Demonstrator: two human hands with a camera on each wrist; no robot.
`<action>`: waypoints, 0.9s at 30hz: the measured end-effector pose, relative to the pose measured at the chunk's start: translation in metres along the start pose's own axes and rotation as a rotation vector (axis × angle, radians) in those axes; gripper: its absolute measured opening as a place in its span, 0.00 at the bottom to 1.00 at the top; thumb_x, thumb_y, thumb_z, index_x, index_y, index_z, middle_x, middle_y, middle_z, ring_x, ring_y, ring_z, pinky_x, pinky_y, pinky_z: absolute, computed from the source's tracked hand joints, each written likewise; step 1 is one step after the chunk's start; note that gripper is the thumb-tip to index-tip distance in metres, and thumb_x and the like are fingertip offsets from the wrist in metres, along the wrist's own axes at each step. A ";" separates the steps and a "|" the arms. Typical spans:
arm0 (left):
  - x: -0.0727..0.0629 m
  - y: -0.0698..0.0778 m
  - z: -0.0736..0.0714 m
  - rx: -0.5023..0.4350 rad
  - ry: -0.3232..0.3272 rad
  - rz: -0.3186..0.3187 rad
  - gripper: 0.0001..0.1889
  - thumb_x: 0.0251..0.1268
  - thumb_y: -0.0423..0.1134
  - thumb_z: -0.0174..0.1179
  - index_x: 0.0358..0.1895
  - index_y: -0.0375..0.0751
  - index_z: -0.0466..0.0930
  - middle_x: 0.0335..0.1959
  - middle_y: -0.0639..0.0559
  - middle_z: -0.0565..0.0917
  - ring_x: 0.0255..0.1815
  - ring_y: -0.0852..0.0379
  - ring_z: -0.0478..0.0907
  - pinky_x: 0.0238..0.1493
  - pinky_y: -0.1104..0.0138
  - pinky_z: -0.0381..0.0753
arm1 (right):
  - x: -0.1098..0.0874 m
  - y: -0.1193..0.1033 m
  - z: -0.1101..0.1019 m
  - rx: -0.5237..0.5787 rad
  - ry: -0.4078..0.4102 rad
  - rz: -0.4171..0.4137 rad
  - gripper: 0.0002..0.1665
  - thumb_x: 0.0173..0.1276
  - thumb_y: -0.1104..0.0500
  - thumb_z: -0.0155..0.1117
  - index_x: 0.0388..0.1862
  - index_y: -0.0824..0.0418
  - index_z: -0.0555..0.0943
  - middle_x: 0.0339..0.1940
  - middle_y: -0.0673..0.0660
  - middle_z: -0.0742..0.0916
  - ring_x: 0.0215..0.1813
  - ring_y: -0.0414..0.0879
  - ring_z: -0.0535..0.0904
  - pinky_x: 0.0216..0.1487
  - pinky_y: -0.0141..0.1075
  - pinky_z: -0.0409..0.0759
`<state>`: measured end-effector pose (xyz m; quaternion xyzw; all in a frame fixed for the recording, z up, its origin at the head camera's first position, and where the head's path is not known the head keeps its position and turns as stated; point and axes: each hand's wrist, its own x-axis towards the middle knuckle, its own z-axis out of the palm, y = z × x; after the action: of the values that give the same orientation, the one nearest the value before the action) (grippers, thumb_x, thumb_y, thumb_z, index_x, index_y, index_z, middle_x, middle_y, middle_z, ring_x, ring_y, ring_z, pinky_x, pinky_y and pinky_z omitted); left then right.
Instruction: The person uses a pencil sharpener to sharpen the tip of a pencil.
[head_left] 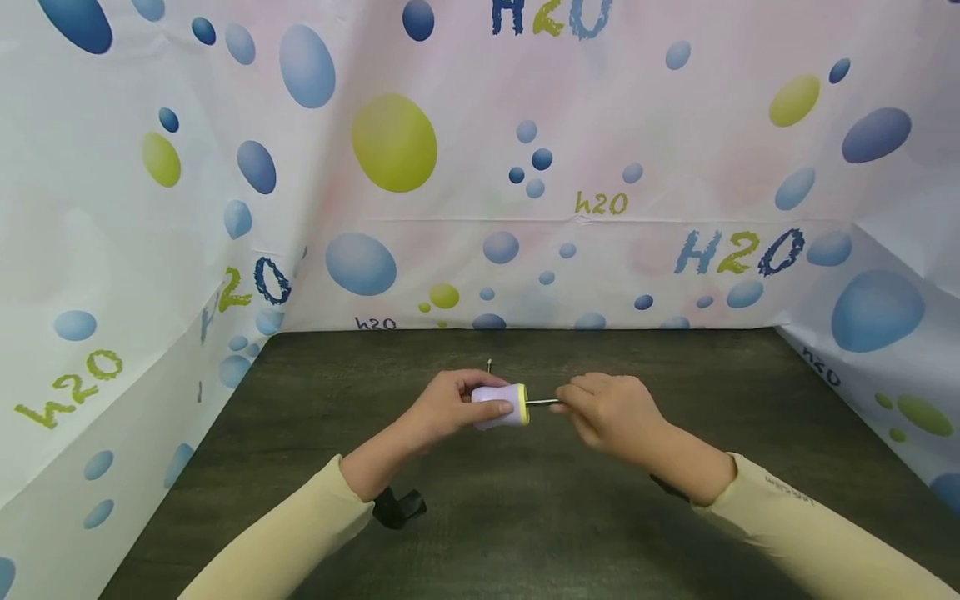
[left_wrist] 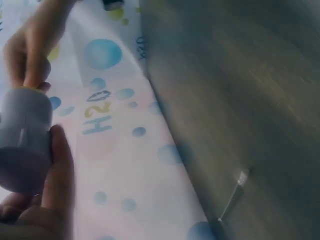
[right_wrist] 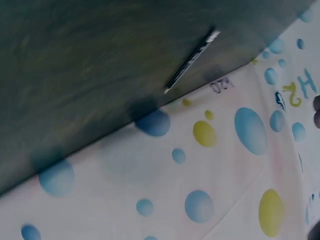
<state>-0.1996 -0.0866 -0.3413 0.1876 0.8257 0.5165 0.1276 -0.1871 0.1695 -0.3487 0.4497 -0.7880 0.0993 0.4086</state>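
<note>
My left hand grips a small lavender cylinder with a yellow rim, held on its side above the table with the rim facing right. My right hand pinches a thin, silvery rod that runs to the rimmed end. How far the rod reaches inside is hidden. In the left wrist view the cylinder is between the left fingers and the right hand. A second slender stick lies on the table, mostly hidden behind the left hand in the head view.
The dark wood-grain table ends at a white backdrop printed with bubbles and "H2O", which also rises at both sides. A black strap-like piece shows beside the left wrist.
</note>
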 end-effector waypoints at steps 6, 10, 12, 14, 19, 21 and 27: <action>-0.006 -0.004 0.007 0.320 0.113 0.388 0.22 0.59 0.38 0.75 0.56 0.36 0.84 0.51 0.41 0.87 0.43 0.52 0.85 0.42 0.68 0.86 | 0.008 0.006 -0.013 0.693 -0.541 0.576 0.16 0.77 0.57 0.61 0.31 0.63 0.86 0.15 0.44 0.74 0.18 0.32 0.60 0.22 0.29 0.61; -0.008 -0.007 0.006 0.481 0.144 0.599 0.23 0.53 0.37 0.78 0.53 0.36 0.85 0.48 0.44 0.89 0.45 0.51 0.85 0.45 0.66 0.86 | 0.011 0.018 -0.011 1.119 -0.796 0.921 0.21 0.80 0.56 0.54 0.27 0.64 0.81 0.14 0.43 0.65 0.17 0.36 0.53 0.21 0.30 0.55; -0.007 -0.008 0.005 0.474 0.127 0.582 0.23 0.54 0.37 0.78 0.53 0.36 0.84 0.48 0.44 0.88 0.44 0.52 0.85 0.46 0.65 0.87 | 0.010 0.020 -0.009 1.136 -0.831 0.926 0.21 0.81 0.55 0.52 0.29 0.64 0.82 0.13 0.43 0.65 0.16 0.36 0.53 0.20 0.30 0.55; -0.006 -0.007 0.003 0.428 0.104 0.486 0.22 0.57 0.39 0.77 0.54 0.37 0.84 0.49 0.43 0.88 0.44 0.52 0.85 0.45 0.66 0.86 | 0.009 0.019 -0.007 1.040 -0.796 0.846 0.21 0.81 0.54 0.53 0.35 0.65 0.86 0.14 0.44 0.68 0.17 0.35 0.56 0.21 0.30 0.59; 0.000 -0.005 -0.003 0.187 0.070 0.143 0.21 0.65 0.42 0.71 0.58 0.40 0.84 0.51 0.39 0.86 0.41 0.55 0.82 0.39 0.69 0.83 | 0.010 0.008 -0.009 0.585 -0.592 0.603 0.16 0.77 0.52 0.62 0.49 0.62 0.88 0.25 0.47 0.84 0.22 0.33 0.66 0.27 0.31 0.70; 0.002 -0.005 -0.006 0.118 0.059 0.071 0.20 0.67 0.42 0.69 0.59 0.38 0.84 0.50 0.37 0.86 0.40 0.56 0.82 0.38 0.68 0.83 | 0.010 0.003 -0.009 0.437 -0.499 0.506 0.14 0.72 0.53 0.67 0.49 0.61 0.88 0.32 0.50 0.89 0.24 0.33 0.71 0.29 0.30 0.72; 0.005 -0.004 -0.012 0.020 0.035 -0.034 0.21 0.70 0.44 0.64 0.60 0.35 0.83 0.52 0.36 0.85 0.42 0.55 0.81 0.43 0.63 0.84 | 0.007 0.001 -0.007 0.153 -0.178 0.200 0.16 0.54 0.59 0.81 0.41 0.60 0.87 0.31 0.53 0.89 0.28 0.38 0.82 0.27 0.28 0.78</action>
<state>-0.2100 -0.0956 -0.3392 0.1659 0.8358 0.5094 0.1202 -0.1856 0.1689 -0.3393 0.4057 -0.8521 0.1590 0.2899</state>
